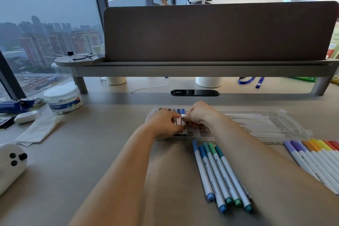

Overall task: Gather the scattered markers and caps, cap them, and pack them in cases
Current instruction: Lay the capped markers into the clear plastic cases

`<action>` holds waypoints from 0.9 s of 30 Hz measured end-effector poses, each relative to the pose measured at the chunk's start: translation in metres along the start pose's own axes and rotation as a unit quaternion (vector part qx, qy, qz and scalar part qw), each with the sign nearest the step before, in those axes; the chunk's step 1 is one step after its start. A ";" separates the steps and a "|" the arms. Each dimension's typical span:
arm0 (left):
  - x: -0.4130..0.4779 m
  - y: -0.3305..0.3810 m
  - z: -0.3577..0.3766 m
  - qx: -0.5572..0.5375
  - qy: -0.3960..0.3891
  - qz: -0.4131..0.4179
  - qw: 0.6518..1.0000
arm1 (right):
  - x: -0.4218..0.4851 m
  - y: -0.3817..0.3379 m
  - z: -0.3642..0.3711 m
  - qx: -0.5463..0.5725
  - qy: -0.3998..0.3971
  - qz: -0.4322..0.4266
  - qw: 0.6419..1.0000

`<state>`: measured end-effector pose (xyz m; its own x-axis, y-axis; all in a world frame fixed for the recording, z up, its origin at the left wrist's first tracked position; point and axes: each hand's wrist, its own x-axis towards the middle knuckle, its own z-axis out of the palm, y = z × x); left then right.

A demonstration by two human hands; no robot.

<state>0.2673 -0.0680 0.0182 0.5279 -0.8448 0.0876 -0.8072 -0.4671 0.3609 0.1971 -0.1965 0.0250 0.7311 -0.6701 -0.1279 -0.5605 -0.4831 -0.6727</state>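
Where the case point(256, 124) sits, loose markers point(217, 173) (blue-green) lie near.

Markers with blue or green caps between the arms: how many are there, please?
5 white-barrelled markers side by side on the beige desk: blue, blue, teal, green, teal; a sixth may hide underneath.

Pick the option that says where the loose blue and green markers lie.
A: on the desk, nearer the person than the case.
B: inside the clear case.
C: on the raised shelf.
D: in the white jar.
A: the blue and green markers lie loose on the desk, on the near side of the clear case.
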 end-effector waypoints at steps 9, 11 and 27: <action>-0.005 0.005 -0.001 -0.018 0.012 -0.007 1.000 | -0.007 0.005 0.001 -0.026 0.030 -0.039 0.998; -0.008 0.007 0.000 -0.060 0.043 -0.046 0.996 | -0.018 0.013 -0.005 0.019 0.062 -0.067 0.996; -0.092 0.068 0.014 -0.158 -0.050 -0.144 0.976 | -0.143 0.041 -0.034 -0.048 -0.071 -0.092 0.992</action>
<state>0.1598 -0.0257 0.0220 0.6800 -0.7187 -0.1450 -0.4993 -0.5987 0.6263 0.0563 -0.1395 0.0410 0.8677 -0.4833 -0.1159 -0.4428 -0.6458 -0.6219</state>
